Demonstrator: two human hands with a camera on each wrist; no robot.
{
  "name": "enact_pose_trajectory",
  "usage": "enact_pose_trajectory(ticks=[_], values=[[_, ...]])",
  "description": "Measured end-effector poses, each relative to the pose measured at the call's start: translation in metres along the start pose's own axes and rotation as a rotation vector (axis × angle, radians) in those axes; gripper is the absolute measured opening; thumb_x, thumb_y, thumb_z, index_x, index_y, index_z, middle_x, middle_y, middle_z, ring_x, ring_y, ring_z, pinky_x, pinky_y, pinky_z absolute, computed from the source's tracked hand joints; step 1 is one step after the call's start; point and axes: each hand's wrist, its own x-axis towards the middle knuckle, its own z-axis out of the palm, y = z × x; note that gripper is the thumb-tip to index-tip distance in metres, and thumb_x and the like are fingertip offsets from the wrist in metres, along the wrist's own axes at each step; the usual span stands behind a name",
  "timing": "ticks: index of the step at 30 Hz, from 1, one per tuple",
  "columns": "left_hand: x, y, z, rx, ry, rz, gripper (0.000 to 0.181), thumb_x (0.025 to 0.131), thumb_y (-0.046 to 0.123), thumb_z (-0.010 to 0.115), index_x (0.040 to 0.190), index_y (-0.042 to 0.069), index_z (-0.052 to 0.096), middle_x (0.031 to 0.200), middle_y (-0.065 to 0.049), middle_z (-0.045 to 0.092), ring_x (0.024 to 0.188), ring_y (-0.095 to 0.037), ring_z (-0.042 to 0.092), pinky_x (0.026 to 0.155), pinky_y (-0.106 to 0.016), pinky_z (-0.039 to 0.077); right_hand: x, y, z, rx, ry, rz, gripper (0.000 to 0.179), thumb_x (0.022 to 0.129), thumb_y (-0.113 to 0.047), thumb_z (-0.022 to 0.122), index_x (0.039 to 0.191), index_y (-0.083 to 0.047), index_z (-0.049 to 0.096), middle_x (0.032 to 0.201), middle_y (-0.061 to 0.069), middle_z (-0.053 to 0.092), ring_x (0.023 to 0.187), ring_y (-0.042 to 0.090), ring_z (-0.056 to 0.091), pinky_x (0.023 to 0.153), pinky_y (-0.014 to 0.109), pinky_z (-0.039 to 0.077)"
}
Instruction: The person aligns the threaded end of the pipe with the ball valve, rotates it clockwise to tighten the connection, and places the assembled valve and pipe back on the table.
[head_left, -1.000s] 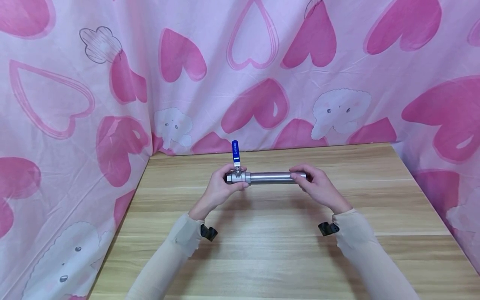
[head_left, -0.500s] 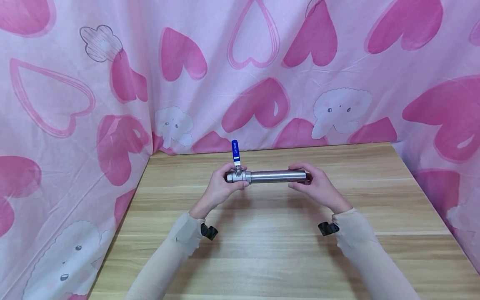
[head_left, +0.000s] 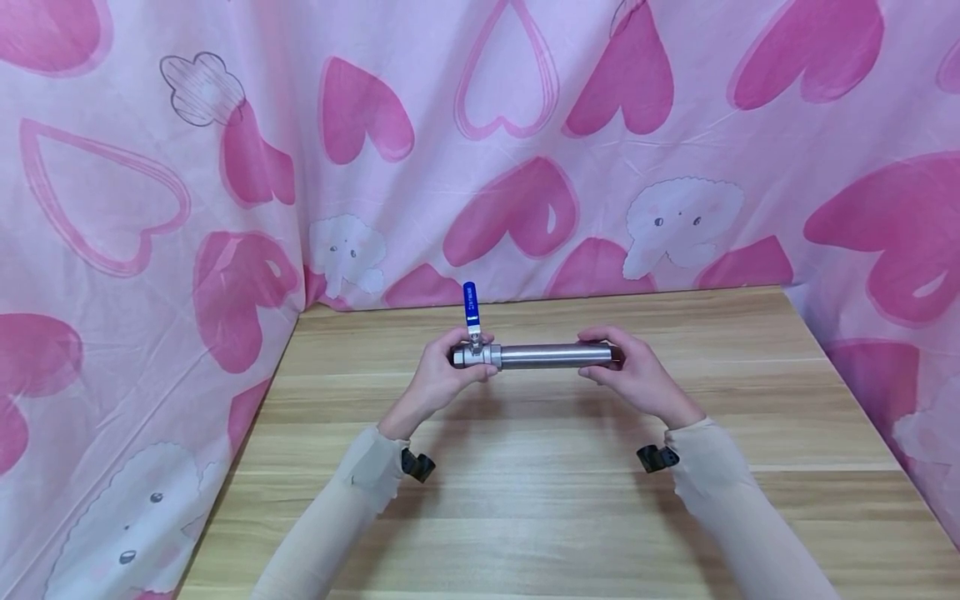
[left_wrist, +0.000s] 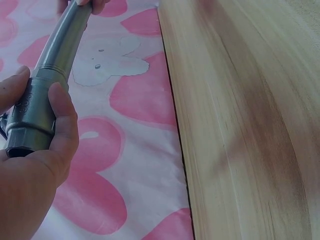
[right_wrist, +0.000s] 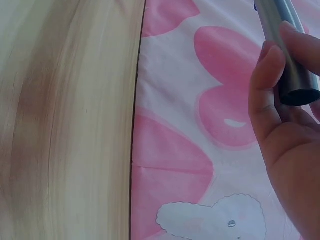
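A steel ball valve (head_left: 474, 356) with a blue lever handle (head_left: 471, 304) is held up over the table in my left hand (head_left: 438, 375). Thumb and fingers grip the valve body from both sides, and the lever points away from me. A straight metal pipe (head_left: 555, 356) runs rightward from the valve, its left end meeting the valve's hex end. How deep it sits there is hidden. At the pipe's free end, my right hand (head_left: 637, 367) holds it between thumb and fingers. The right wrist view shows the pipe's dark open end (right_wrist: 300, 96) facing the palm.
Below the hands spreads a wood-grain table (head_left: 540, 500). Pink heart-patterned cloth (head_left: 510, 100) hangs behind it and along both sides. A small black device (head_left: 417, 464) sits on the left wrist, and another black device (head_left: 657, 457) on the right.
My right thumb has shifted from across the pipe's face to its near lower side, exposing the pipe end. The left hand, valve and pipe have barely moved.
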Motion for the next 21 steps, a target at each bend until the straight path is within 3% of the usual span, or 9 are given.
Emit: enact_pose_trajectory(ticks=[21], values=[[-0.0004, -0.0020, 0.0014, -0.011, 0.004, 0.011, 0.043, 0.078, 0.018, 0.080, 0.118, 0.019, 0.064, 0.116, -0.005, 0.063, 0.099, -0.022, 0.059, 0.083, -0.032, 0.054, -0.0015, -0.0031, -0.0022, -0.012, -0.001, -0.002, 0.042, 0.084, -0.013, 0.074, 0.123, -0.011, 0.058, 0.115, 0.013, 0.063, 0.090, 0.016, 0.060, 0.073, 0.021, 0.055]])
